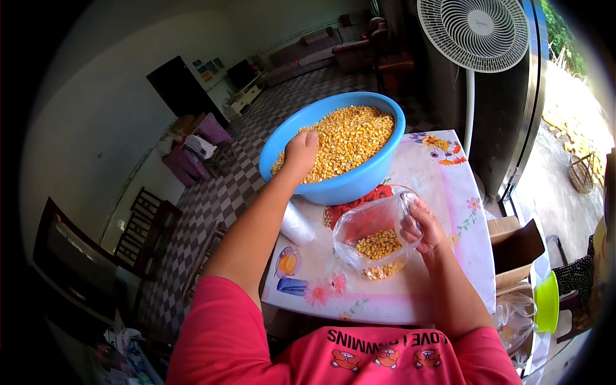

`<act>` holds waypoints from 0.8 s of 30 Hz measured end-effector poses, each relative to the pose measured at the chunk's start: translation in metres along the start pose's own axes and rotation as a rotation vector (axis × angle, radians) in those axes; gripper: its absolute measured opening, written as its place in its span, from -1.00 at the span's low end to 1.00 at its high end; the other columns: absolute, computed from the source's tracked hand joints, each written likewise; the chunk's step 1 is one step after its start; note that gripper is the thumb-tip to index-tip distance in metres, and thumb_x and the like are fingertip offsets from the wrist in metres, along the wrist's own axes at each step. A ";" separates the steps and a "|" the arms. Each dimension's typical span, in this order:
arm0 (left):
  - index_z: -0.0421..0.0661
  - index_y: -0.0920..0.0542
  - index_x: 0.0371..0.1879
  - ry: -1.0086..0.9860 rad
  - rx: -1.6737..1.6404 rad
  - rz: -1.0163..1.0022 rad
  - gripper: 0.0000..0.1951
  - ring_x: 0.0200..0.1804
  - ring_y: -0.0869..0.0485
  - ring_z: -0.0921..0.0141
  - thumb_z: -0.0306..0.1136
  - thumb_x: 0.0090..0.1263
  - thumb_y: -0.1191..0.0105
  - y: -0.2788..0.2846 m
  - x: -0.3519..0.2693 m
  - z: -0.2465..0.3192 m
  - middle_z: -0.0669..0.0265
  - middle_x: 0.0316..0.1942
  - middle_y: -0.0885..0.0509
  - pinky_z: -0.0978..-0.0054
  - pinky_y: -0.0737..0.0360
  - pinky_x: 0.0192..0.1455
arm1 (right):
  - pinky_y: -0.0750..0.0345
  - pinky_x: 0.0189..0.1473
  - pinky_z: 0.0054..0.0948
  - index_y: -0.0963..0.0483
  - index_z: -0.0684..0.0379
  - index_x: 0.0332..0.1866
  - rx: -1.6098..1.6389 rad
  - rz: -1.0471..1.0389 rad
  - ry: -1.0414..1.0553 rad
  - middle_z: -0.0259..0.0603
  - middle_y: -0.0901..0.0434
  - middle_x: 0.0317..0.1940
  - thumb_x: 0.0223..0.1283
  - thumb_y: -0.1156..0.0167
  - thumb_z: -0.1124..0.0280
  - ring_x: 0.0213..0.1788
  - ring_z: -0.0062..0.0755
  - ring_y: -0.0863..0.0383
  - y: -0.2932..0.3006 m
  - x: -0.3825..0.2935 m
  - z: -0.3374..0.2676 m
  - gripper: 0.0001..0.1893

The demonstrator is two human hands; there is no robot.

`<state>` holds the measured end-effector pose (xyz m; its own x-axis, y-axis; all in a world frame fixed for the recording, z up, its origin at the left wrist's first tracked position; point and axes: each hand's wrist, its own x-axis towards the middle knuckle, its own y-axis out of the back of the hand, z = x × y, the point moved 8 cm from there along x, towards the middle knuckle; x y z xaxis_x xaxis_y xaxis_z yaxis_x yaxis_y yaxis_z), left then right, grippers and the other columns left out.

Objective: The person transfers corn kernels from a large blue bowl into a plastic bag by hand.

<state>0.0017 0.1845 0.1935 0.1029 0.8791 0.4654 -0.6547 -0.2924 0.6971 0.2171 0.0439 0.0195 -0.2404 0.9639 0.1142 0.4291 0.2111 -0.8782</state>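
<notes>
A large blue plastic basin (337,185) stands on the table, heaped with yellow corn kernels (358,132). My left hand (301,151) rests on the kernels at the basin's near left side, fingers curled down; whether kernels are in it cannot be told. With its mouth spread, a clear plastic bag (346,240) sits on the table below the basin, some corn kernels (378,244) at its bottom. My right hand (421,225) grips the bag's right rim. To the left of the bag lies a roll of clear plastic bags (296,225).
A flowered tablecloth (322,284) covers the table. Behind it on the right stands a white fan (474,33). An open cardboard box (512,250) and a lime-green basin (547,302) are at the table's right. A wooden chair (207,255) is at the left.
</notes>
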 end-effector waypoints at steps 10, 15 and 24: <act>-0.17 -0.49 -0.16 0.059 -0.207 -0.824 -0.70 -0.36 -0.58 0.37 -0.17 0.39 0.11 -0.146 -0.158 0.035 0.23 -0.41 -0.57 0.45 -0.52 -0.27 | -0.11 -0.76 -0.69 -0.36 0.08 -0.06 0.003 0.030 -0.001 -0.37 -0.35 -0.65 0.21 -0.05 0.41 -0.78 -0.67 -0.15 0.002 0.000 0.003 -0.80; -0.12 -0.47 0.02 -0.186 0.025 -0.796 -0.61 0.06 -0.47 0.12 -0.11 0.36 0.09 -0.119 -0.179 0.064 0.03 -0.03 -0.51 0.28 -0.40 0.08 | -0.12 -0.74 -0.69 -0.35 0.09 -0.02 0.018 -0.012 0.008 -0.40 -0.34 -0.65 0.22 -0.05 0.40 -0.76 -0.68 -0.16 0.002 -0.001 -0.005 -0.77; -0.07 -0.38 0.10 -0.156 0.312 -0.735 -0.55 -0.12 -0.59 0.13 -0.16 0.27 -0.02 -0.079 -0.186 0.037 0.03 -0.15 -0.60 0.27 -0.50 -0.08 | -0.18 -0.63 -0.64 -0.37 0.17 0.07 -0.037 -0.093 0.039 -0.41 -0.38 -0.64 0.22 -0.05 0.38 -0.71 -0.68 -0.20 -0.011 -0.003 -0.008 -0.69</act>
<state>0.0619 0.0300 0.0723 0.5430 0.8317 -0.1159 -0.1426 0.2273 0.9633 0.2204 0.0398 0.0329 -0.2468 0.9454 0.2127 0.4386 0.3047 -0.8455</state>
